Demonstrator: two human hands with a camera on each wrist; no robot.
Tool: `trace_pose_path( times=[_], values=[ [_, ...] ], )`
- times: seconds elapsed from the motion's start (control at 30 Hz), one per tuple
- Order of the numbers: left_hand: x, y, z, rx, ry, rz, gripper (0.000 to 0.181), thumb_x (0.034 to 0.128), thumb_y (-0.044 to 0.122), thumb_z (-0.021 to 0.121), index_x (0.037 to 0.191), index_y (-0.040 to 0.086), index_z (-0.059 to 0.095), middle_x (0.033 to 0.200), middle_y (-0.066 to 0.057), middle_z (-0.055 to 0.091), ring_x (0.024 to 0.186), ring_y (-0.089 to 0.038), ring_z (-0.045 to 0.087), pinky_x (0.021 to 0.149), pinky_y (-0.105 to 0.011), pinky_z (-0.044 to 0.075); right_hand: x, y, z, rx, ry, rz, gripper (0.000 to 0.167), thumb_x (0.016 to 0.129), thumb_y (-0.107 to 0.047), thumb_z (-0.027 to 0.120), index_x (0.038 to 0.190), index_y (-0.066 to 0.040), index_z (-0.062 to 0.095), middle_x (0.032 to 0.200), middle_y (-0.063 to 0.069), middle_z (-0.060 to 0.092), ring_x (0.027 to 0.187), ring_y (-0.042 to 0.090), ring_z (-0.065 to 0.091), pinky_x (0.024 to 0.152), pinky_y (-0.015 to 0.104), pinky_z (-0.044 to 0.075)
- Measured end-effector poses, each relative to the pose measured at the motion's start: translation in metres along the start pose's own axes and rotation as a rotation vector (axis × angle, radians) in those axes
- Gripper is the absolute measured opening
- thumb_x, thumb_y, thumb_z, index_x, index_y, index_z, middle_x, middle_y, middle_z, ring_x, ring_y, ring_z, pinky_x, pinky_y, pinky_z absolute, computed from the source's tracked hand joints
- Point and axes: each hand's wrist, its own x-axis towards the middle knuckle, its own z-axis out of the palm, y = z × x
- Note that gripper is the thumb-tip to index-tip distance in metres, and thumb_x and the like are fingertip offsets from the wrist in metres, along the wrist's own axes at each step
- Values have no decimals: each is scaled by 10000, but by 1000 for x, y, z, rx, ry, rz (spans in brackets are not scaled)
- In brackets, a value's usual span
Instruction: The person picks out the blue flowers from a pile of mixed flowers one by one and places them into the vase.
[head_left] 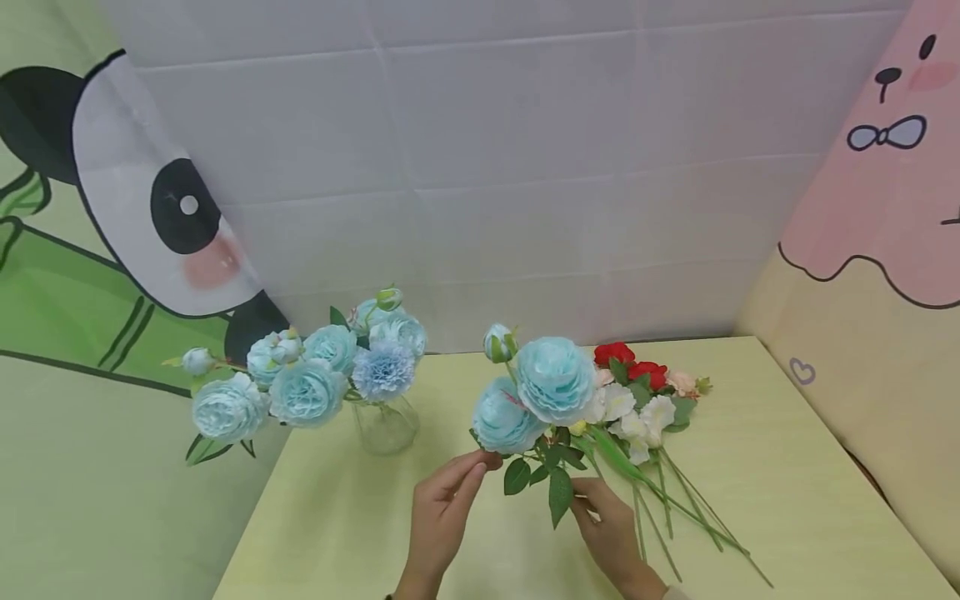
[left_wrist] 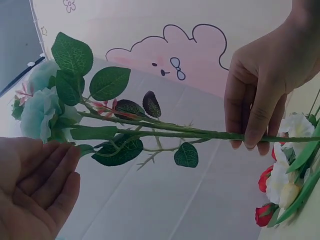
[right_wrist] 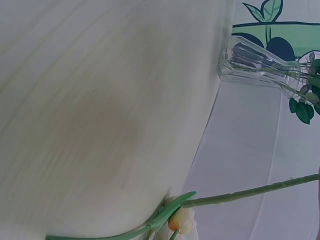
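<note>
My right hand point(head_left: 611, 529) pinches the stem point(left_wrist: 220, 135) of an artificial blue flower spray between thumb and fingers. The spray has two full blue blooms point(head_left: 557, 381), a bud point(head_left: 498, 342) and dark green leaves point(head_left: 560, 496). At the lower left bloom point(head_left: 506, 417), my left hand point(head_left: 446, 508) touches its underside with fairly straight fingers. In the left wrist view, the left fingertips point(left_wrist: 72, 152) lie against the bloom's base and a small leaf. The right wrist view shows the lower stem point(right_wrist: 250, 192), with the hand almost wholly out of frame.
A clear glass vase point(head_left: 386, 425) with several blue flowers point(head_left: 307, 392) leaning left stands at the table's left. Red flowers point(head_left: 647, 373), white flowers point(head_left: 657, 414) and pale pink ones lie right on the table point(head_left: 810, 483), stems toward the front. Printed cloth backs the table.
</note>
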Motion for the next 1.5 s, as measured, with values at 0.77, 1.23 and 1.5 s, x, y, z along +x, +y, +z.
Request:
trace_pose_path(
  times=[0.77,1.23,1.5],
  values=[
    [4,3,1,-5,152,-360,173,785,-46,659,955,-34,691,890,-105,713,785,-78,678,679,-244,558,-10,-9,9,-51,-56,44,363,610,132,749,876,-95,650,831,-29,644,711,70,633,641,67,483],
    [4,5,4,-60,165,-453,217,778,4,690,991,-28,669,927,-51,708,843,-98,677,731,-233,550,-16,-12,14,-7,-68,59,319,634,112,740,868,-87,654,812,-19,643,699,72,633,613,69,479],
    [2,14,6,-50,136,-485,284,822,15,648,1093,-66,615,1098,-224,637,956,-41,632,812,-217,516,-18,-15,15,-7,-80,57,318,639,101,741,868,-101,654,815,-28,644,693,67,638,599,67,478]
  ],
)
